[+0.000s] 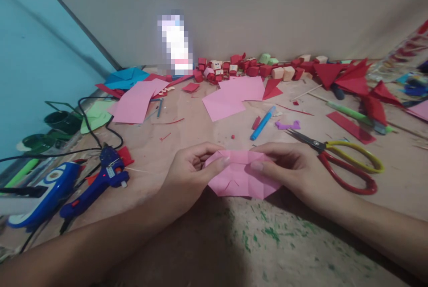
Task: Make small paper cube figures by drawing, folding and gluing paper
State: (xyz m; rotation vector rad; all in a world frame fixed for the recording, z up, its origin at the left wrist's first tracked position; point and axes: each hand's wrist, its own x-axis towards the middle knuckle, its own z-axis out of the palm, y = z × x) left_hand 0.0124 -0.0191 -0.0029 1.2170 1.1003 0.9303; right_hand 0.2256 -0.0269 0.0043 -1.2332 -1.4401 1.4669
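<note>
A creased piece of pink paper (234,184), folded in at its corners, is held between my two hands above the table. My left hand (197,164) pinches its left side, thumb on top and fingers tucked behind. On the right side my right hand (287,164) grips it the same way, its thumb lying across the paper near the middle. The fingers under the paper are mostly hidden. Just beyond my right hand lie scissors (321,145) with one yellow and one red handle. A blue pen (263,123) rests behind the paper.
A blue glue gun (109,169) with a black cord lies at left. Pink sheets (234,95) are spread farther back. Small red and cream folded paper pieces (264,71) line the wall, beside a bright blurred screen (175,44). A green-handled tool (351,113) lies at right.
</note>
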